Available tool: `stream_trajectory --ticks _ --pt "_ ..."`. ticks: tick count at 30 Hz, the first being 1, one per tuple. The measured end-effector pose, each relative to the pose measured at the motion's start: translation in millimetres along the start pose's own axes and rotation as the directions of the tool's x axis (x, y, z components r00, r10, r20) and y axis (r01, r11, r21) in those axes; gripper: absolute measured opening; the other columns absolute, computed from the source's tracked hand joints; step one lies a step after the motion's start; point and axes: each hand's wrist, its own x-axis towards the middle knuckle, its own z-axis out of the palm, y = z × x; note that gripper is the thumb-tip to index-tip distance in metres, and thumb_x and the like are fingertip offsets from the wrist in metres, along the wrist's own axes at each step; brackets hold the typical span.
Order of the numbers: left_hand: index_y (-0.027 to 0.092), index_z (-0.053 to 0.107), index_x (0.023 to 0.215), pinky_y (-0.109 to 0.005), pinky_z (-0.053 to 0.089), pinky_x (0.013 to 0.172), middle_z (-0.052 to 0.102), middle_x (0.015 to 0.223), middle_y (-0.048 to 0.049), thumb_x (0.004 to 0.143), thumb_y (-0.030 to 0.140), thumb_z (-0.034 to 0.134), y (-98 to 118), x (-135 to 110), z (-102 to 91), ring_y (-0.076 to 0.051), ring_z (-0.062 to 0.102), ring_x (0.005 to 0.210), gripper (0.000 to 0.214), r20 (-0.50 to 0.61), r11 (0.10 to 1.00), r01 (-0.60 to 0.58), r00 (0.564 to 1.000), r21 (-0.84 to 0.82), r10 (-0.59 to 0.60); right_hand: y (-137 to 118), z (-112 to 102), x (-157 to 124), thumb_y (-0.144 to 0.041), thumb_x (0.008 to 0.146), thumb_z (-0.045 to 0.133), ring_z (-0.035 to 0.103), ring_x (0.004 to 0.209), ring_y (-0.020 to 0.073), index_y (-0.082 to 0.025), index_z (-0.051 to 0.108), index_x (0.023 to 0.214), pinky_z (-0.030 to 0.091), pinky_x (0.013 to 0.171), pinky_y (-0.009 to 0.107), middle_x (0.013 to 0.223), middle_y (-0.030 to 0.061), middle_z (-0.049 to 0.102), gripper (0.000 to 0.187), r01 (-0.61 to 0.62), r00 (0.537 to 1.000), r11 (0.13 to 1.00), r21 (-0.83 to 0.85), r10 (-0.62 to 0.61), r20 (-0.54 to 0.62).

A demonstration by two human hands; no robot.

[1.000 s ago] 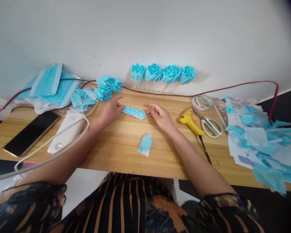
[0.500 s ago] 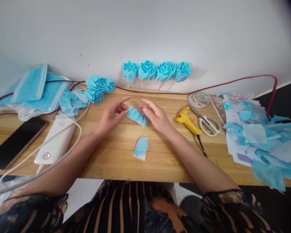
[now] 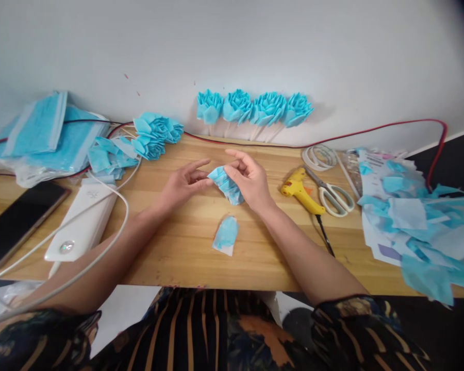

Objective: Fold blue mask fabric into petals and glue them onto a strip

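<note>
A pleated strip of blue fabric (image 3: 225, 183) is lifted off the wooden table (image 3: 255, 247), held between both hands. My left hand (image 3: 183, 184) pinches its left end with thumb and fingers. My right hand (image 3: 248, 180) grips its right part, fingers curled over it. A small folded blue piece with a white edge (image 3: 225, 235) lies on the table just below the hands.
Several finished blue flowers (image 3: 253, 107) lean on the wall, more (image 3: 154, 133) at the left beside face masks (image 3: 50, 136). A yellow glue gun (image 3: 302, 192), scissors (image 3: 332, 195), tape (image 3: 320, 156) and blue scraps (image 3: 413, 221) are right; power bank (image 3: 84, 221), phone (image 3: 17, 216), cables left.
The pleated strip lay flat on the table with both hands at its ends; both hands have closed on it, bunched it and lifted it. The view shifted slightly.
</note>
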Motion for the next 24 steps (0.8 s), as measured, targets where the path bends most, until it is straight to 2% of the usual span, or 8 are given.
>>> stream_trajectory --ticks 4,8,12,16,19,21,24 --pt "0.013 0.063 0.133 -0.034 0.057 0.081 0.08 0.094 -0.0088 0.069 0.042 0.088 0.6 -0.7 6.1 -0.023 0.076 0.086 0.074 -0.016 0.999 0.016 1.0 -0.044 -0.017 -0.4 -1.5 -1.2 -0.037 0.087 0.069 0.067 0.069 0.0146 -0.026 0.066 0.122 0.057 0.062 0.029 0.083 -0.0012 0.074 0.038 -0.024 1.0 0.999 -0.023 0.024 0.014" --pt "0.012 0.064 0.131 -0.032 0.057 0.077 0.08 0.087 -0.0068 0.073 0.039 0.085 3.3 -1.5 5.1 -0.021 0.075 0.08 0.068 -0.079 1.0 -0.001 0.997 -0.023 -0.001 3.4 -6.5 0.1 -0.044 0.092 0.064 0.068 0.075 0.0154 -0.027 0.067 0.124 0.058 0.067 0.03 0.087 0.0002 0.074 0.036 -0.023 0.999 1.0 -0.021 0.024 0.042" --pt "0.012 0.065 0.129 -0.028 0.055 0.072 0.079 0.082 -0.0047 0.073 0.037 0.083 4.9 -0.6 2.5 -0.017 0.073 0.075 0.064 -0.13 1.0 -0.019 0.991 -0.005 0.019 10.0 -10.6 2.6 -0.045 0.085 0.072 0.068 0.075 0.0155 -0.026 0.066 0.126 0.058 0.066 0.029 0.089 -0.0001 0.076 0.045 -0.071 0.99 0.997 -0.006 0.071 0.124" --pt "0.012 0.065 0.13 -0.027 0.054 0.071 0.077 0.081 -0.0031 0.074 0.034 0.082 4.1 0.4 1.0 -0.016 0.071 0.073 0.063 -0.143 1.0 -0.025 0.989 0.006 0.026 10.4 -12.6 2.6 -0.047 0.087 0.069 0.068 0.075 0.0158 -0.026 0.066 0.128 0.058 0.067 0.029 0.087 -0.0001 0.076 0.045 -0.071 0.993 0.997 -0.026 0.073 0.097" --pt "0.013 0.065 0.129 -0.028 0.055 0.071 0.076 0.078 -0.0016 0.076 0.033 0.08 2.4 1.2 -1.9 -0.016 0.071 0.072 0.058 -0.177 0.998 -0.062 0.982 0.0 0.061 8.9 -15.1 2.8 -0.049 0.092 0.064 0.071 0.084 0.0177 -0.026 0.067 0.126 0.06 0.075 0.033 0.093 0.0017 0.077 0.041 -0.056 0.994 0.998 -0.024 0.058 0.097" --pt "0.014 0.065 0.128 -0.029 0.055 0.07 0.075 0.076 -0.0009 0.077 0.032 0.08 1.0 1.7 -4.3 -0.016 0.07 0.07 0.056 -0.197 0.997 -0.082 0.977 -0.01 0.079 9.7 -16.4 3.4 -0.047 0.088 0.068 0.071 0.086 0.0183 -0.026 0.066 0.126 0.06 0.077 0.033 0.095 0.0019 0.077 0.043 -0.053 0.99 0.998 -0.032 0.057 0.13" --pt "0.016 0.064 0.129 -0.031 0.056 0.071 0.075 0.08 -0.0026 0.082 0.038 0.078 -1.7 1.8 -5.7 -0.017 0.071 0.073 0.053 -0.179 0.996 -0.086 0.981 -0.035 0.078 12.3 -16.2 4.3 -0.043 0.083 0.074 0.069 0.078 0.0168 -0.026 0.064 0.129 0.058 0.07 0.031 0.089 0.0004 0.076 0.05 -0.058 0.986 0.995 -0.077 0.069 0.153"
